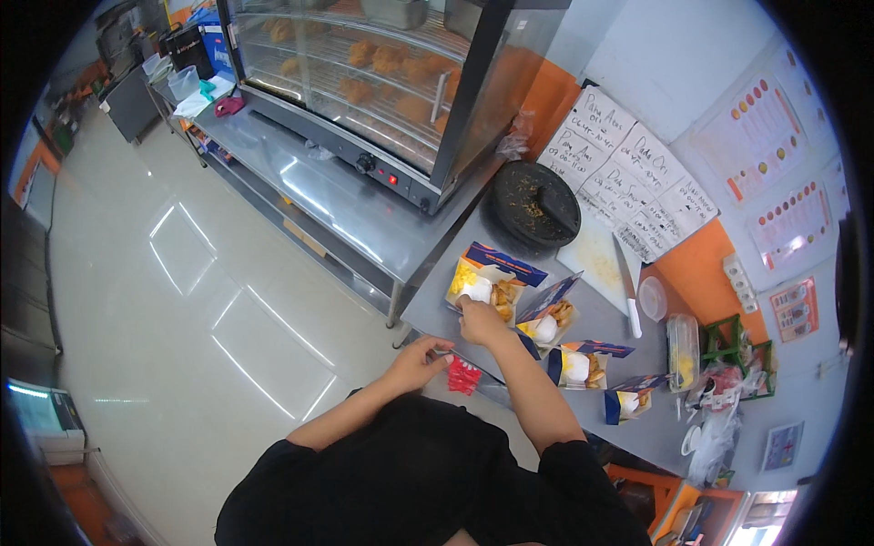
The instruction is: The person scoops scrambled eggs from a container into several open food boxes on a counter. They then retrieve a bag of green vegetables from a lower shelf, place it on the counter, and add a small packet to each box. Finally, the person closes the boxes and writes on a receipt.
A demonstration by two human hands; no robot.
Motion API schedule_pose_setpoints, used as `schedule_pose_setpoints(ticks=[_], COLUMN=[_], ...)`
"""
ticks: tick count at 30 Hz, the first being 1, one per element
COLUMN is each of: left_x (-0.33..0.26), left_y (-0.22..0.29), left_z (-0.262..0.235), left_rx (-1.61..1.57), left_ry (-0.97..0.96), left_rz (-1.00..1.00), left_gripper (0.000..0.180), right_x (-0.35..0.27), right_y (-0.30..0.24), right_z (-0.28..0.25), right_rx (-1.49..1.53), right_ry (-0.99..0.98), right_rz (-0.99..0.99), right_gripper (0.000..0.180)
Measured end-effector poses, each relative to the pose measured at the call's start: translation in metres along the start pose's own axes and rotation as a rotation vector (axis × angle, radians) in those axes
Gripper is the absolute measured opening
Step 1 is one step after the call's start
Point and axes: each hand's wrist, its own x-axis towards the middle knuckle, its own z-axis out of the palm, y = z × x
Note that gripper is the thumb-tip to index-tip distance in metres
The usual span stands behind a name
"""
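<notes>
a: where's the right hand (480, 320)?
b: at the far-left meal box (487, 284) on the counter (628, 419), fingers pinched on something inside, maybe the white rice ball; it's too small to be sure.
a: and the left hand (417, 361)?
b: near the counter's near edge, fingers loosely curled beside a red sachet bundle (463, 375), touching or just off it.
a: the other boxes?
b: three open boxes (569, 362) run rightward in a row, flaps up so each can be filled in turn.

A black stone mortar (535, 205) sits beside a knife (626, 284) and glass warmer (382, 82).
</notes>
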Motion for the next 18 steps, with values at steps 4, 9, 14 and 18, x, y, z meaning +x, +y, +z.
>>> schedule_pose_setpoints(ticks=[4, 9, 14, 18], left_x=[-0.001, 0.0, 0.011, 0.029], left_y=[-0.005, -0.009, -0.01, 0.0], left_z=[0.001, 0.002, 0.015, 0.04], left_rx=[0.01, 0.001, -0.013, 0.026], left_ry=[-0.003, -0.053, -0.145, -0.282], left_rz=[-0.022, -0.144, -0.156, -0.154], left_gripper=[0.033, 0.032, 0.027, 0.024], right_x=[-0.01, -0.011, -0.037, -0.097], right_y=[-0.017, 0.005, 0.009, 0.031], right_z=[-0.019, -0.011, -0.013, 0.012], right_rx=[0.078, 0.098, 0.13, 0.161], right_ry=[-0.012, 0.559, 0.815, 0.86], right_rz=[0.076, 0.084, 0.011, -0.217], right_gripper=[0.04, 0.047, 0.039, 0.021])
